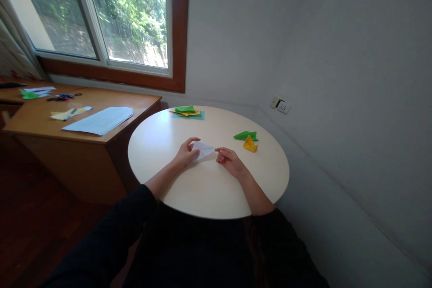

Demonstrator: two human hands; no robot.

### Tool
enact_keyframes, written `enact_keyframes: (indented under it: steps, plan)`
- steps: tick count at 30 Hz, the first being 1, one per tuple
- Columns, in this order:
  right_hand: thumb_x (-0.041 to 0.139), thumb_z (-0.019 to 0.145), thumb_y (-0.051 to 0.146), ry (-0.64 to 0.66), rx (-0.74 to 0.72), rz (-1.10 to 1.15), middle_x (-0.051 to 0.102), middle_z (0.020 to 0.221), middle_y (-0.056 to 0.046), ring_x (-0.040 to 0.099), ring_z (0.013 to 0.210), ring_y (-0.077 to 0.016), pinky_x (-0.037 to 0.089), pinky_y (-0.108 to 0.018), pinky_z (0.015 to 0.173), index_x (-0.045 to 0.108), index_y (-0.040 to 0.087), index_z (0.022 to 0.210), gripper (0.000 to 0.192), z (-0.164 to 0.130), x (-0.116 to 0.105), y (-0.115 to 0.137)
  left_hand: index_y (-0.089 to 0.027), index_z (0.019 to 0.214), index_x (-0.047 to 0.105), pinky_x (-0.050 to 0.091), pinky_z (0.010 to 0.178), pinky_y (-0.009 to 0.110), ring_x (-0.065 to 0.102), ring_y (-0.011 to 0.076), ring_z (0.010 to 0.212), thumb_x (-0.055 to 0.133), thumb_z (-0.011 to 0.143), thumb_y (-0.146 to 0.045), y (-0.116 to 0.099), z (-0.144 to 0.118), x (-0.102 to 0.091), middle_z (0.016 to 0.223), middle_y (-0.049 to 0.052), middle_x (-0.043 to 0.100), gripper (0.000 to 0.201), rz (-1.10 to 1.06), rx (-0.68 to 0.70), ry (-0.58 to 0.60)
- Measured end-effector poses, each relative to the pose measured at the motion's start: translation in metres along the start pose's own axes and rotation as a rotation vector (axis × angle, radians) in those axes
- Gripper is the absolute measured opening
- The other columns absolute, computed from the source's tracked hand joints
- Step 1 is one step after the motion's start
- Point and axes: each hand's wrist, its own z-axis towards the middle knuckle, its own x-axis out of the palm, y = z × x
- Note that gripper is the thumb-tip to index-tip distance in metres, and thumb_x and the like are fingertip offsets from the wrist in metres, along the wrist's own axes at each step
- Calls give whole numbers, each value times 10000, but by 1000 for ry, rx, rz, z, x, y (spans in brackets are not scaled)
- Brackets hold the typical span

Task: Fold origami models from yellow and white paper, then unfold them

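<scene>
Over the middle of the round white table [209, 193], a small folded piece of white paper [204, 150] is held up, tapering to a point on its right side. My left hand [186, 152] grips its left edge, thumb in front and fingers around the far side. At the pointed right end, the index finger and thumb of my right hand [229, 161] close on the tip, with the other fingers curled. Right of my hands lie a green folded paper piece [245, 136] and a yellow folded paper piece [250, 144], close together.
A stack of green, yellow and blue paper [189, 112] lies at the table's far edge. The wooden desk [91, 99] on the left carries white sheets [101, 120], a pen on yellow paper [71, 113] and scissors [64, 96]. A wall socket [283, 107] sits beyond the table.
</scene>
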Motion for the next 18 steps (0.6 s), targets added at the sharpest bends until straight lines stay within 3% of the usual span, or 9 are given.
enact_keyframes:
  steps: [13, 18]
  plan:
    - [685, 643, 290, -45, 24, 9, 410, 493, 51, 368, 507, -77, 301, -253, 534, 677, 156, 778, 191, 1, -2, -1, -193, 1091, 467, 367, 499, 175, 536, 81, 525, 652, 539, -157, -4, 1, -5, 696, -22, 637, 584, -213, -52, 65]
    - [687, 643, 300, -44, 16, 6, 401, 492, 56, 367, 503, -75, 304, -251, 531, 672, 160, 780, 196, 1, -1, -1, -200, 939, 497, 338, 465, 164, 519, 73, 496, 657, 543, -171, -3, 1, -5, 649, -46, 609, 429, -211, -51, 94]
